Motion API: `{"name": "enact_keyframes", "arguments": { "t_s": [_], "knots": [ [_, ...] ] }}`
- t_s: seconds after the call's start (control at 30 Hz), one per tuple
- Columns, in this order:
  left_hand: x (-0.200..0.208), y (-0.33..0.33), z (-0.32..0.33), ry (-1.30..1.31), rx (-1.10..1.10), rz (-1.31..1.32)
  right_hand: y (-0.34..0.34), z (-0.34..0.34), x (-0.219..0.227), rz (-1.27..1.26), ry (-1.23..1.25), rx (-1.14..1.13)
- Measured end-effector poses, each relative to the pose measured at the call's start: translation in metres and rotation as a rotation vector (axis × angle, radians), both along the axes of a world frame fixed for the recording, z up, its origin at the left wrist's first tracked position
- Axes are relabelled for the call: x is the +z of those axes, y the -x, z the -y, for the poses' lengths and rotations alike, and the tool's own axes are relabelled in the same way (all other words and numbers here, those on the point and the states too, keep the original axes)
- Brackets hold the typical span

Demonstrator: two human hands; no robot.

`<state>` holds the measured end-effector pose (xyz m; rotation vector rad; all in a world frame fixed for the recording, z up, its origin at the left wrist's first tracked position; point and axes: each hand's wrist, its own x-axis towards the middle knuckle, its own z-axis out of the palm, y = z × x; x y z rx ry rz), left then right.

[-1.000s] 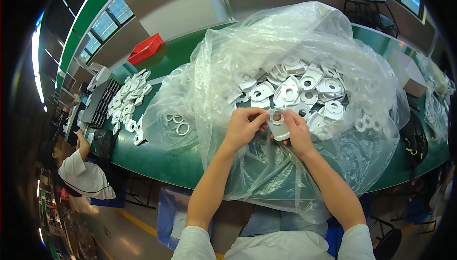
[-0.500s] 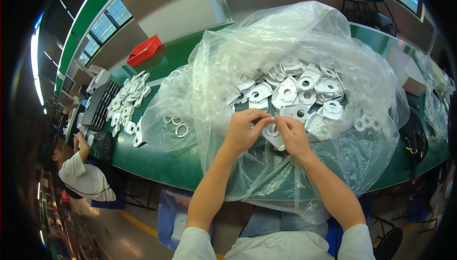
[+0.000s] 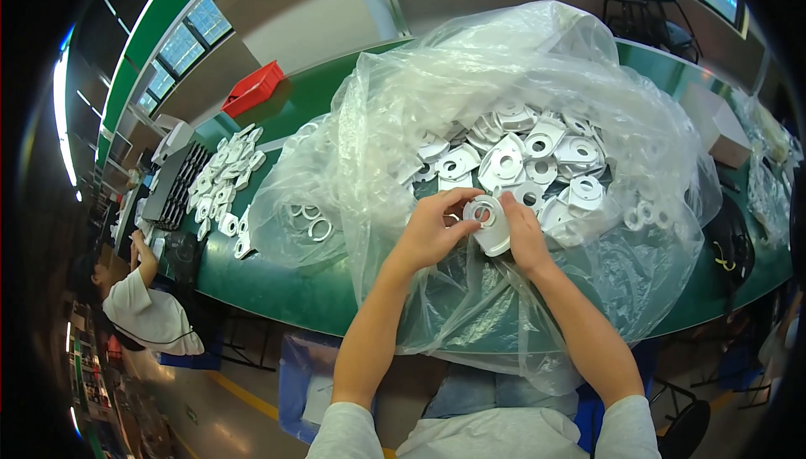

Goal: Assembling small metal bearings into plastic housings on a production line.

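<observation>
While loose parts lie in the plastic bag, I have one white piece before them, gripped by left hand and right hand; what's finished, I can't tell.

The green tabletop carried a large, crumpled clear plastic bag across its middle, which drooped over the near edge. A few white rings showed through its left side (inside or beneath, one could not tell). Farther left lay a loose heap of white parts, beside some dark trays; a red bin sat by the far edge. Toward the right stood a pale box.
</observation>
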<state>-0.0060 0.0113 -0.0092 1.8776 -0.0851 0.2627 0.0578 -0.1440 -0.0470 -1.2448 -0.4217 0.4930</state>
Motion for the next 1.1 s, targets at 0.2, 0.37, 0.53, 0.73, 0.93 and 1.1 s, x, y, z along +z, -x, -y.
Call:
{"name": "enact_keyframes", "arguments": {
  "t_s": [0.2,0.37,0.53,0.73,0.93,1.1],
  "knots": [
    [0.006,0.035,-0.028,0.267,0.261,0.090,-0.007,0.005,-0.008,0.094,0.021,0.082],
    [0.009,0.160,-0.102,0.287,0.991,0.254,-0.006,0.012,-0.005,0.078,0.093,0.074],
    [-0.024,0.261,-0.223,0.164,1.388,0.197,0.001,0.001,-0.002,0.075,0.072,0.130],
    [-0.036,0.220,-0.209,-0.815,1.404,0.028,-0.009,0.011,-0.014,0.108,0.087,0.067],
    [-0.042,0.218,-0.252,-1.065,1.055,-0.017,0.000,-0.003,-0.010,0.126,0.076,0.124],
    [0.006,0.144,-0.178,-0.623,1.172,0.253,-0.004,0.006,-0.011,0.111,0.103,0.133]
  ]
}}
